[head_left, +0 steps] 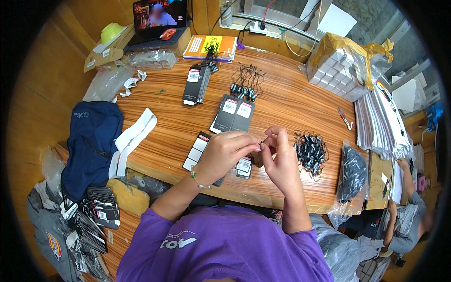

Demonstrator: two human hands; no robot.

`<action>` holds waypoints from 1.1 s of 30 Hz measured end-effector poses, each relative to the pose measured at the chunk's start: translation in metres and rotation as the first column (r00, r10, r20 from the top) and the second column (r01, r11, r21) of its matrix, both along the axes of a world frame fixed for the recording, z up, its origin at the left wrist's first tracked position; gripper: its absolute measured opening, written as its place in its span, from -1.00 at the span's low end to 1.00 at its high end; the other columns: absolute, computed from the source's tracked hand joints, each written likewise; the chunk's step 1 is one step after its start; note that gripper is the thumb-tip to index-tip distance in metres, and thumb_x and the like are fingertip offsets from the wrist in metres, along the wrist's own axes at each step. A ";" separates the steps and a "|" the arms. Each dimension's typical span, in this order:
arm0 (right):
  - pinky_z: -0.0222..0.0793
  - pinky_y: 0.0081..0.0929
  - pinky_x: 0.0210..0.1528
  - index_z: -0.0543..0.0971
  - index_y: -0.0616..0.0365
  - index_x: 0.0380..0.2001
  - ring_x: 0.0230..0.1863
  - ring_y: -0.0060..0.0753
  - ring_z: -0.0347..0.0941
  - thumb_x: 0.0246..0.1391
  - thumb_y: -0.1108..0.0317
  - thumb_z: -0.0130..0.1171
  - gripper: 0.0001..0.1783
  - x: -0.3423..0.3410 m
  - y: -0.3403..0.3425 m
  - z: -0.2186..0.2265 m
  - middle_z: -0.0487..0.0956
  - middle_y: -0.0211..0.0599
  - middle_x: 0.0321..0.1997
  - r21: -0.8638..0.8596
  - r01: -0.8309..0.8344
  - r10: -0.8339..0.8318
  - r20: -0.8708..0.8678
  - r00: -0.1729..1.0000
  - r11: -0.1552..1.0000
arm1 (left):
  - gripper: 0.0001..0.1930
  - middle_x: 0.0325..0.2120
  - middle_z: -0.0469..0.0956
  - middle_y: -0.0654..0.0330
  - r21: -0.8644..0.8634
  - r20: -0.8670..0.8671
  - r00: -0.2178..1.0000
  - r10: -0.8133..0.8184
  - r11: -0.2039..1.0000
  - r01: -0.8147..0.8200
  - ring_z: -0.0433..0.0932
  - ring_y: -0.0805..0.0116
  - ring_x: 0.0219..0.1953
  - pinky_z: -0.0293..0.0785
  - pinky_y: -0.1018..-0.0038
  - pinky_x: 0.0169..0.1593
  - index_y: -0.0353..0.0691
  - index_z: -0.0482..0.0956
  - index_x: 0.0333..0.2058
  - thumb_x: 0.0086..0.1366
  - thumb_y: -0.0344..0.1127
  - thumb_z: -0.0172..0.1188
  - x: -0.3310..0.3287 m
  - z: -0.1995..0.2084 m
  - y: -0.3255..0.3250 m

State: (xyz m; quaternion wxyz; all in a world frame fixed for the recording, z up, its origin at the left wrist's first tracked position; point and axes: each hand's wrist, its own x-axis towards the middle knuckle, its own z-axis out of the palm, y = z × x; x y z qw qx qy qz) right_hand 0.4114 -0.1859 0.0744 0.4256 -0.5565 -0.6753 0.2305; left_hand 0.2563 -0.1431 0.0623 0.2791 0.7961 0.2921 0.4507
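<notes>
Above the near part of the table, my left hand (229, 148) and my right hand (281, 162) meet fingertip to fingertip. Both pinch at something small and dark between them, too little of it showing to name. Under and beside my hands lie dark hang tags with white stickers, one tag (244, 165) below my fingers and another (195, 151) left of my left hand. Just beyond is a pair of grey tag stacks (232, 114) with black string loops (247, 81) at their top. A tangled heap of black string loops (311, 154) sits right of my right hand.
Farther back stands a fanned tag stack (195, 85). Red-handled snips (345, 118) lie at the right, near a plastic bag of black loops (353, 171) and piled white paper (383, 122). A wrapped carton block (336, 70) and a laptop (159, 19) stand behind. Another person (408, 225) works at far right.
</notes>
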 end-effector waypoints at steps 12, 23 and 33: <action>0.27 -0.61 -0.55 0.26 0.23 -0.21 -0.61 -0.59 0.36 -0.02 0.64 0.00 -0.72 -0.008 -0.001 -0.010 0.43 -0.31 -0.63 0.036 0.066 -0.059 -0.175 0.983 0.997 | -0.88 -0.50 0.57 0.12 0.010 0.006 1.000 -0.010 1.000 0.010 0.55 0.29 -0.49 0.46 0.51 -0.43 -0.32 0.59 -0.41 0.04 -0.42 0.24 0.000 0.003 0.001; 0.23 -0.74 -0.41 0.17 0.16 -0.13 -0.49 -0.67 0.33 0.02 0.66 -0.03 -0.64 0.007 0.012 -0.019 0.42 -0.41 -0.56 -0.195 -0.252 0.037 -0.717 0.696 0.948 | -0.85 -0.48 0.55 0.12 -0.087 -0.051 0.999 -0.001 0.996 -0.003 0.54 0.27 -0.49 0.46 0.51 -0.42 -0.33 0.56 -0.37 0.05 -0.42 0.23 0.002 0.004 -0.001; 0.28 -0.73 -0.38 0.21 0.20 -0.08 -0.46 -0.67 0.37 0.04 0.64 -0.01 -0.63 0.004 0.012 -0.019 0.46 -0.37 -0.52 -0.157 -0.205 0.020 -0.746 0.665 0.966 | -0.87 -0.45 0.54 0.14 0.124 -0.054 0.997 0.053 0.991 -0.046 0.54 0.25 -0.42 0.46 0.45 -0.39 -0.29 0.56 -0.39 0.02 -0.46 0.23 0.004 -0.002 0.000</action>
